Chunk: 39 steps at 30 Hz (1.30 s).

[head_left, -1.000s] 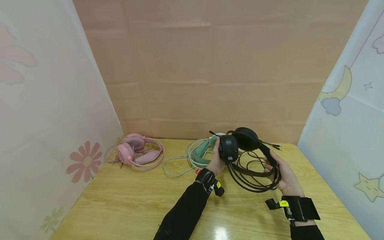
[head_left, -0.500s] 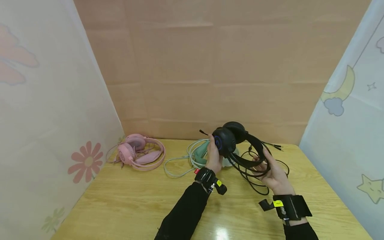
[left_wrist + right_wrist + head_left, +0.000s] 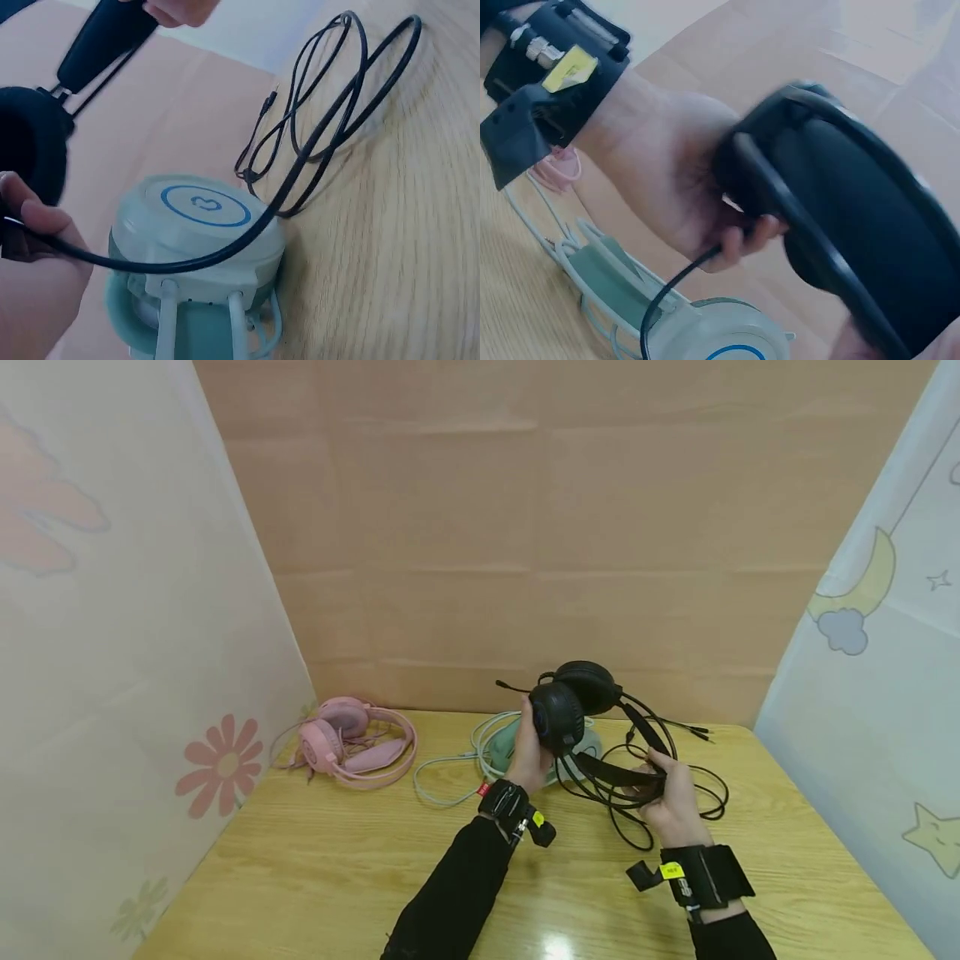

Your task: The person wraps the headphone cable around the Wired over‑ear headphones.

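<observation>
A black headset (image 3: 557, 718) with a boom microphone is held above the table by both hands. My left hand (image 3: 531, 756) grips one ear cup from the left side; its far fingers are hidden behind the cup. My right hand (image 3: 675, 802) holds the headband (image 3: 847, 202), thumb on top. The headset's black cable (image 3: 330, 135) hangs from the ear cup and loops down onto the table. Just behind and below it lies a mint green headset (image 3: 199, 225) with a pale cable, partly covered by the black one and my left hand.
On the left of the wooden table (image 3: 315, 877) lies a pink headset (image 3: 375, 756) with its cable. A brown paper wall (image 3: 450, 527) stands at the back. Printed white panels (image 3: 135, 610) close off both sides.
The black headset has moved left and a little up, and its ear cups have turned. My right hand has moved left with the headband. More of the cable now lies loose on the table.
</observation>
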{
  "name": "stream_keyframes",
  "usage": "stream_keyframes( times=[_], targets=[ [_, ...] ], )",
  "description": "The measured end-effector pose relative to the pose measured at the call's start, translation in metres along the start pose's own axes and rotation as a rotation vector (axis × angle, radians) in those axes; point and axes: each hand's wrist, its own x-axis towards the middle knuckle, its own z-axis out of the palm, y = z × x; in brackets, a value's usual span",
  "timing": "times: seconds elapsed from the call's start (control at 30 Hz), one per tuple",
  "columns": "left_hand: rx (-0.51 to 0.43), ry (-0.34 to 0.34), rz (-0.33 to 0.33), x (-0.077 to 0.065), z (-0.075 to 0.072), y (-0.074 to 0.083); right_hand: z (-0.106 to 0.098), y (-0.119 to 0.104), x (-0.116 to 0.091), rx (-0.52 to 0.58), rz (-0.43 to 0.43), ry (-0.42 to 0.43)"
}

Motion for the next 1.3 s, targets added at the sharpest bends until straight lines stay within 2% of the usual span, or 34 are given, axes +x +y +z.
stream_keyframes(
  times=[0.07, 0.13, 0.2, 0.27, 0.33, 0.5, 0.57, 0.67, 0.83, 1.0, 1.1, 1.2, 1.3],
  targets=[
    [-0.015, -0.029, -0.02, -0.002, 0.003, -0.003, 0.0, 0.002, 0.003, 0.146, -0.034, 0.008],
    [-0.019, -0.034, -0.034, -0.006, 0.006, -0.009, 0.002, 0.005, 0.005, 0.247, -0.078, 0.028],
    [-0.001, -0.036, -0.029, -0.011, 0.008, -0.016, 0.004, 0.006, 0.008, 0.311, -0.118, 0.031],
    [0.075, -0.035, 0.008, -0.016, 0.01, -0.024, 0.005, 0.006, 0.009, 0.337, -0.146, 0.041],
    [0.193, -0.044, 0.051, -0.021, 0.012, -0.027, 0.005, 0.003, 0.01, 0.331, -0.173, 0.056],
    [0.511, -0.181, 0.176, -0.026, 0.007, -0.028, 0.003, -0.003, 0.009, 0.26, -0.23, 0.088],
    [0.585, -0.202, 0.202, -0.026, 0.003, -0.026, 0.002, -0.005, 0.01, 0.24, -0.252, 0.096],
    [0.697, -0.193, 0.233, -0.027, -0.001, -0.021, 0.002, -0.008, 0.009, 0.216, -0.284, 0.104],
    [0.839, -0.199, 0.284, -0.029, -0.001, -0.01, 0.0, -0.012, 0.01, 0.182, -0.33, 0.127],
    [0.949, -0.199, 0.259, -0.03, -0.004, -0.002, -0.002, -0.016, 0.012, 0.154, -0.353, 0.146],
    [1.091, -0.247, 0.276, -0.03, -0.006, 0.002, -0.004, -0.018, 0.013, 0.158, -0.371, 0.167],
    [1.26, -0.297, 0.374, -0.03, -0.007, 0.008, -0.005, -0.02, 0.013, 0.166, -0.381, 0.187],
    [1.399, -0.287, 0.501, -0.03, -0.007, 0.016, -0.008, -0.022, 0.014, 0.155, -0.377, 0.189]
  ],
)
